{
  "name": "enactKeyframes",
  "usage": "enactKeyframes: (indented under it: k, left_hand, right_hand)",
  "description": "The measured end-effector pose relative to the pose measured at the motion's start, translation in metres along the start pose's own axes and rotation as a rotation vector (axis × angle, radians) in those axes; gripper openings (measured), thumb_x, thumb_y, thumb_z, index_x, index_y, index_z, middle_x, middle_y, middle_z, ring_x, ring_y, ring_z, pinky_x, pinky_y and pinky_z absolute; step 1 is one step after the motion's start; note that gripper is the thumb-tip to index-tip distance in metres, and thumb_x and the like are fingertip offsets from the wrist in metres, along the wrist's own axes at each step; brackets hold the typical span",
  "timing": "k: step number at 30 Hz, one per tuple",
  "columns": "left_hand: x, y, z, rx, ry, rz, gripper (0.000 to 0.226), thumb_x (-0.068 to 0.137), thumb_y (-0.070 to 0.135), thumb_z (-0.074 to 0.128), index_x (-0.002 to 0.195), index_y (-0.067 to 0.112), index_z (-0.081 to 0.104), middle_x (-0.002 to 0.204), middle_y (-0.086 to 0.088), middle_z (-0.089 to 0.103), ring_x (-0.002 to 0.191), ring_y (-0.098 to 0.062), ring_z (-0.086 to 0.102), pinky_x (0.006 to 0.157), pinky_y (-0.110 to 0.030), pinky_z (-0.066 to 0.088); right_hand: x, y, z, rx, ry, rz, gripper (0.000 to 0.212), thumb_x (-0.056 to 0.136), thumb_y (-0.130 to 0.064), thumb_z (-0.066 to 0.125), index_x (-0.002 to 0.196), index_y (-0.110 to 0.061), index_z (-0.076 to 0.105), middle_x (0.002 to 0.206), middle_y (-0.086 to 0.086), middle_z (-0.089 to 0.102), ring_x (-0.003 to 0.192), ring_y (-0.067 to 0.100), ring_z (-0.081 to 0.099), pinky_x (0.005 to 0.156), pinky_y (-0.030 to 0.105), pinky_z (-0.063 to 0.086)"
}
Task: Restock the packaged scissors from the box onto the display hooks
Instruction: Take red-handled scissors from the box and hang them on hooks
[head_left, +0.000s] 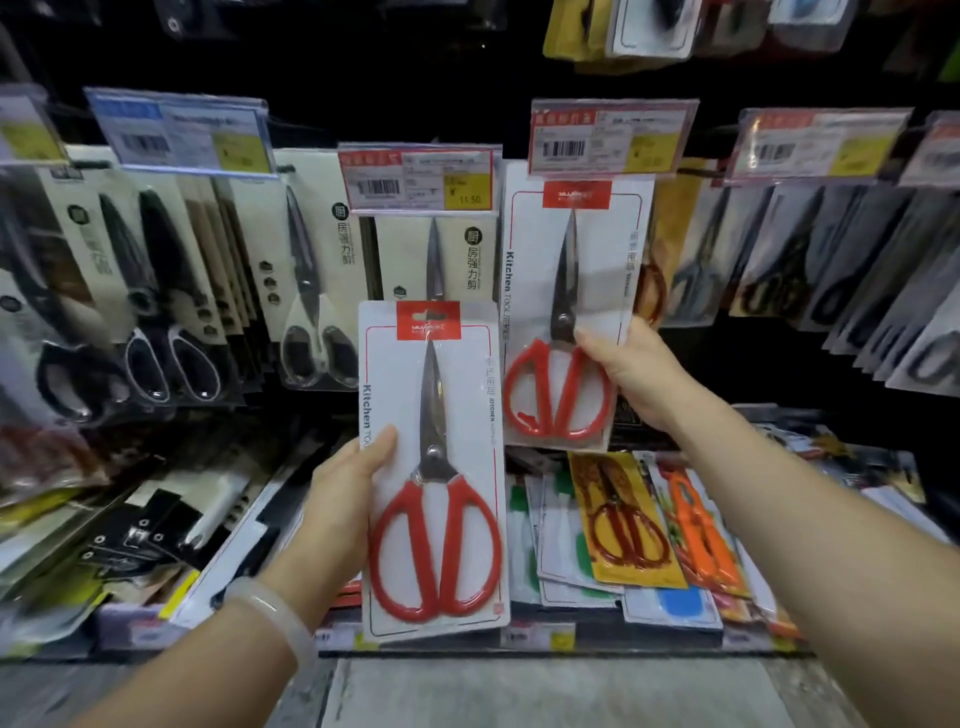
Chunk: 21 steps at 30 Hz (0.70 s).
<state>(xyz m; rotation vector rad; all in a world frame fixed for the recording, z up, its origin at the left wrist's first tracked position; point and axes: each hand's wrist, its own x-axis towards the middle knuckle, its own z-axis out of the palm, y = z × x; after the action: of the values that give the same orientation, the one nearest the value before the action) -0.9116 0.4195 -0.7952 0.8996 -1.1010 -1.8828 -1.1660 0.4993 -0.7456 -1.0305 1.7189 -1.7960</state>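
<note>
Two white cards, each with red-handled kitchen scissors, are up in front of the display. My left hand (348, 499) grips the lower pack (434, 467) by its left edge, thumb on the front, upright and away from any hook. My right hand (631, 376) pinches the upper pack (571, 312) at its right edge. That pack's red top sits just under a price tag (610, 137); its hook is hidden, so I cannot tell whether it hangs on it. No box is in view.
Rows of other packaged scissors hang left (306, 291) and right (789, 260) under price tags. A lower shelf (519, 636) holds flat packs, some yellow (623, 519) and orange (701, 535). Grey floor lies below the shelf edge.
</note>
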Motion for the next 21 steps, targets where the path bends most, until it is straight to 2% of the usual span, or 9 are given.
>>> enactKeyframes:
  k: [2, 3, 5, 7, 11, 14, 16, 19, 21]
  left_hand:
    - [0.001, -0.001, 0.002, 0.004, 0.004, 0.0, 0.019, 0.09, 0.019, 0.056, 0.099, 0.004, 0.065, 0.101, -0.022, 0.07, 0.089, -0.036, 0.067, 0.084, -0.047, 0.054]
    - [0.002, -0.002, 0.004, 0.003, 0.001, -0.004, 0.018, 0.09, 0.019, 0.056, 0.098, 0.005, 0.065, 0.101, -0.021, 0.07, 0.087, -0.034, 0.067, 0.082, -0.045, 0.054]
    - [0.005, -0.004, 0.009, 0.003, -0.014, -0.014, 0.024, 0.091, 0.019, 0.055, 0.105, 0.003, 0.064, 0.103, -0.021, 0.07, 0.09, -0.035, 0.067, 0.082, -0.044, 0.054]
    - [0.01, -0.007, 0.015, -0.001, -0.024, -0.015, 0.03, 0.091, 0.019, 0.055, 0.113, -0.001, 0.061, 0.106, -0.022, 0.069, 0.093, -0.035, 0.066, 0.082, -0.043, 0.055]
    - [0.015, -0.016, 0.032, -0.016, -0.063, -0.031, 0.033, 0.09, 0.02, 0.055, 0.116, 0.001, 0.062, 0.111, -0.022, 0.068, 0.1, -0.037, 0.066, 0.08, -0.041, 0.054]
    - [0.013, -0.021, 0.046, -0.023, -0.097, -0.034, 0.032, 0.09, 0.02, 0.054, 0.115, 0.001, 0.062, 0.108, -0.021, 0.069, 0.096, -0.035, 0.067, 0.073, -0.037, 0.056]
    - [0.012, -0.022, 0.052, -0.024, -0.129, -0.007, 0.028, 0.091, 0.019, 0.054, 0.111, 0.001, 0.063, 0.102, -0.019, 0.071, 0.087, -0.029, 0.07, 0.065, -0.032, 0.057]
    - [0.008, -0.017, 0.062, 0.079, -0.127, 0.094, 0.014, 0.091, 0.018, 0.057, 0.091, 0.011, 0.069, 0.084, -0.007, 0.074, 0.071, -0.018, 0.071, 0.058, -0.027, 0.057]
    - [0.005, -0.012, 0.07, 0.211, -0.117, 0.207, 0.011, 0.088, 0.02, 0.061, 0.083, 0.016, 0.07, 0.083, -0.006, 0.073, 0.074, -0.02, 0.068, 0.065, -0.031, 0.057]
  right_hand:
    - [0.006, -0.001, 0.001, -0.175, 0.101, 0.119, 0.087, 0.069, -0.053, 0.07, 0.137, -0.009, 0.04, 0.134, 0.014, 0.052, 0.122, 0.028, 0.053, 0.107, 0.045, 0.04]
    - [0.005, 0.001, 0.0, -0.34, 0.192, 0.185, 0.093, 0.072, -0.057, 0.066, 0.143, -0.01, 0.03, 0.142, 0.014, 0.042, 0.129, 0.029, 0.044, 0.109, 0.043, 0.036]
    - [-0.009, 0.003, -0.001, -0.544, 0.375, 0.186, 0.079, 0.079, -0.059, 0.059, 0.136, -0.008, 0.037, 0.137, 0.015, 0.042, 0.126, 0.028, 0.043, 0.103, 0.04, 0.039]
    - [-0.03, 0.003, 0.0, -0.453, 0.278, 0.097, 0.057, 0.08, -0.059, 0.057, 0.111, -0.012, 0.054, 0.109, 0.007, 0.057, 0.102, 0.019, 0.054, 0.08, 0.031, 0.046]
    - [-0.072, 0.004, 0.015, -0.215, -0.313, 0.292, 0.036, 0.084, -0.043, 0.06, 0.112, -0.021, 0.051, 0.102, 0.001, 0.069, 0.091, 0.012, 0.066, 0.081, 0.027, 0.053]
    - [-0.079, 0.009, 0.019, -0.175, -0.252, 0.18, 0.016, 0.086, -0.015, 0.063, 0.1, -0.018, 0.054, 0.092, 0.003, 0.071, 0.081, 0.015, 0.067, 0.068, 0.026, 0.054]
    - [-0.078, 0.011, 0.017, -0.139, -0.172, 0.123, 0.015, 0.087, -0.003, 0.06, 0.095, -0.015, 0.054, 0.095, 0.008, 0.07, 0.083, 0.021, 0.067, 0.071, 0.033, 0.057]
    - [-0.078, 0.01, 0.008, -0.086, -0.133, 0.038, 0.019, 0.087, 0.001, 0.057, 0.092, -0.016, 0.054, 0.095, 0.007, 0.069, 0.085, 0.021, 0.067, 0.073, 0.035, 0.058]
    - [-0.077, 0.007, 0.0, -0.069, -0.095, -0.019, 0.019, 0.088, 0.0, 0.057, 0.091, -0.019, 0.055, 0.094, 0.003, 0.069, 0.081, 0.014, 0.067, 0.064, 0.025, 0.056]
